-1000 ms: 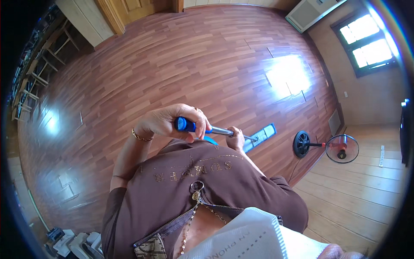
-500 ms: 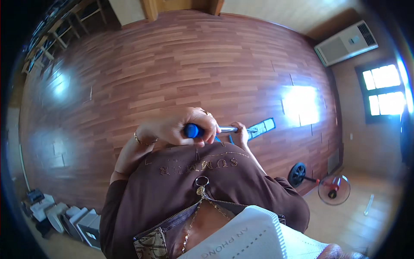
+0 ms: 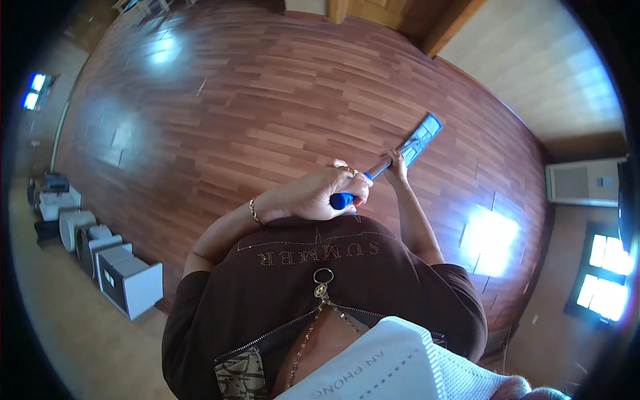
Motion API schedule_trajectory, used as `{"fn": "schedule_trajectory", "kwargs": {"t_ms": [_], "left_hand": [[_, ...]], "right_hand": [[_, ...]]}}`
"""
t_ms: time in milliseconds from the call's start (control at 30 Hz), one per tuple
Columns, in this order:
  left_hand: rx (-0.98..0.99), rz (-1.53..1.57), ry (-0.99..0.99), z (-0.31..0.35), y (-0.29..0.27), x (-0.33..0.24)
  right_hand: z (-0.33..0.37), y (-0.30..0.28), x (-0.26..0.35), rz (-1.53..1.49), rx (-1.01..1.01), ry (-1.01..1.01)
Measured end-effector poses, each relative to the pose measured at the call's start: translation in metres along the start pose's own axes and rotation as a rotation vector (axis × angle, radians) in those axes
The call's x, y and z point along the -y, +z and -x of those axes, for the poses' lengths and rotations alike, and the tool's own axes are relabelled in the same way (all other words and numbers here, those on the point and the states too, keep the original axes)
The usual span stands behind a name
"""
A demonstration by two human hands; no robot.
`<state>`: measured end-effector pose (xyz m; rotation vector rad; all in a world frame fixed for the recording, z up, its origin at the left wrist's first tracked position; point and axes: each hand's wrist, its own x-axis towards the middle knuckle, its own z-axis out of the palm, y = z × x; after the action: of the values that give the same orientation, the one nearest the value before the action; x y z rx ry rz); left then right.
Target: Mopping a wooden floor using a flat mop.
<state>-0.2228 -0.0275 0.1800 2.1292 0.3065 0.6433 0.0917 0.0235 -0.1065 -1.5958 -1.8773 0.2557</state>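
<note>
My left hand (image 3: 319, 192) is closed around the blue grip at the top end of a flat mop (image 3: 341, 201). A bracelet circles that wrist and a ring is on a finger. Further along the metal pole, my right hand (image 3: 397, 168) wraps round it with the arm stretched forward. The mop's long blue-edged head (image 3: 424, 138) shows beyond the right hand, against the wood-plank floor (image 3: 280, 100). The pole slants from my chest toward the far right. Part of the pole is hidden by my fingers.
White box-like furniture or appliances (image 3: 130, 280) stand along the left edge. At the right wall are a white air-conditioner-like unit (image 3: 581, 183) and a bright window (image 3: 603, 280). A wooden door frame (image 3: 453, 27) rises at the far side. Sunlight glares on the floor (image 3: 492, 240).
My view has turned rightward. The mop head has swung from the right to farther forward, and my right hand reaches out farther with the pole. Both hands keep their hold.
</note>
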Motion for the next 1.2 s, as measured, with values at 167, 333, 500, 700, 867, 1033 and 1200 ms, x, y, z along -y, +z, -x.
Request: {"fn": "schedule_trajectory", "kwargs": {"t_ms": [167,333,500,700,867,1033,1200], "left_hand": [[-0.094,-0.181,-0.011,0.001,0.004,-0.018],[-0.199,-0.258,0.005,0.005,-0.001,-0.044],[-0.24,-0.383,0.057,0.008,0.004,-0.067],[-0.325,-0.508,0.204,-0.006,0.015,-0.097],[-0.273,-0.534,0.243,-0.015,0.018,-0.11],[-0.18,-0.479,0.012,-0.022,0.016,-0.083],[-0.527,-0.479,-0.128,-0.006,0.032,-0.003]], "right_hand": [[-0.051,0.066,-0.028,-0.777,0.15,0.21],[-0.093,0.102,0.02,-0.746,0.441,0.022],[-0.102,0.076,0.138,-0.959,0.703,0.011],[-0.079,0.061,0.209,-0.756,0.824,-0.147],[-0.061,0.054,0.222,-0.809,0.849,-0.419],[-0.017,-0.102,0.148,-1.006,0.705,-0.298],[-0.081,-0.132,0.196,-1.189,0.52,-0.112]]}}
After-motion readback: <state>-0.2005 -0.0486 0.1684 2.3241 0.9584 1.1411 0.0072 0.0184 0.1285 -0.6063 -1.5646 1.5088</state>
